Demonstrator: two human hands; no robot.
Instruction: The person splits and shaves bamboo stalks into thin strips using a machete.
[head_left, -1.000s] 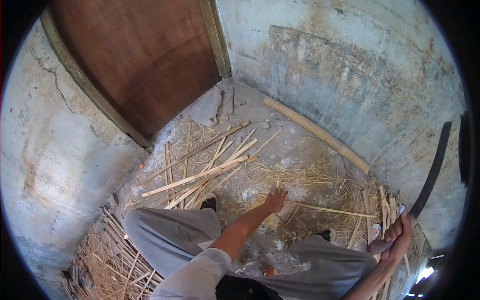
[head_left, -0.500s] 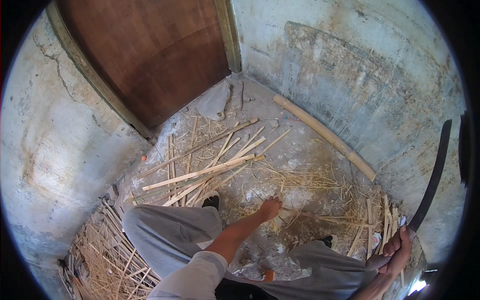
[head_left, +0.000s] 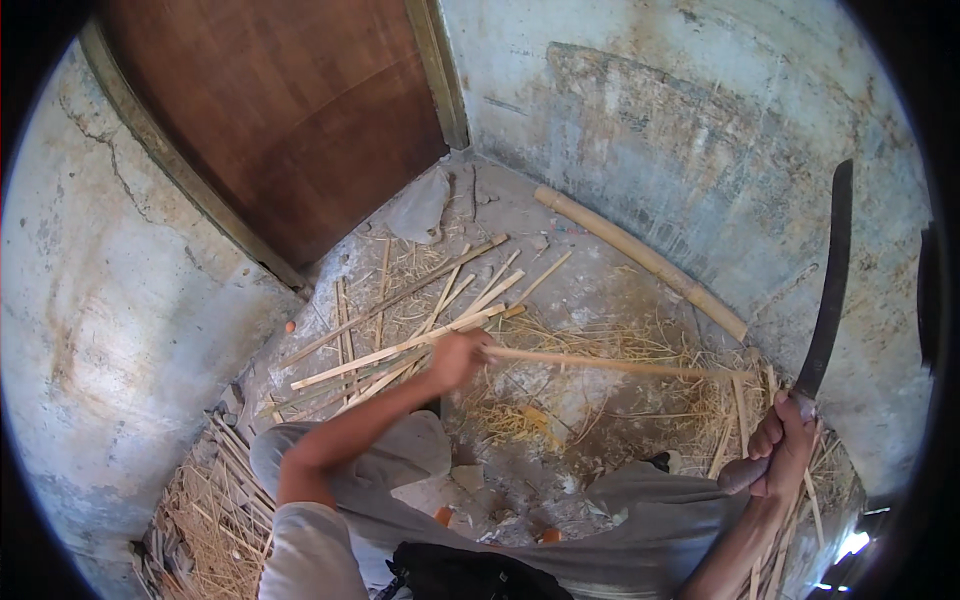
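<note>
My left hand (head_left: pixel 460 360), slightly blurred, is closed around the near-left end of a long thin bamboo strip (head_left: pixel 600 363). The strip stretches rightward above the floor, its far end close to the straw at the right. At the right, my right hand (head_left: pixel 785 445) grips a machete (head_left: pixel 832 270) by its rounded wooden handle, with the long dark curved blade pointing up in front of the wall. Just beyond my left hand lies a loose pile of split bamboo strips (head_left: pixel 400 352), crossing one another. My grey-trousered legs are bent on either side of the working spot.
A thick bamboo pole (head_left: pixel 640 258) lies along the right wall's foot. Straw-like shavings (head_left: pixel 530 425) cover the floor between my legs. More strips and scraps are heaped at the lower left (head_left: pixel 215 500) and lower right. A brown door (head_left: pixel 280 110) stands at the back.
My left hand has risen from the floor and moved left and away from me, lifting the bamboo strip. My right hand has moved slightly up and left, the machete blade now more upright.
</note>
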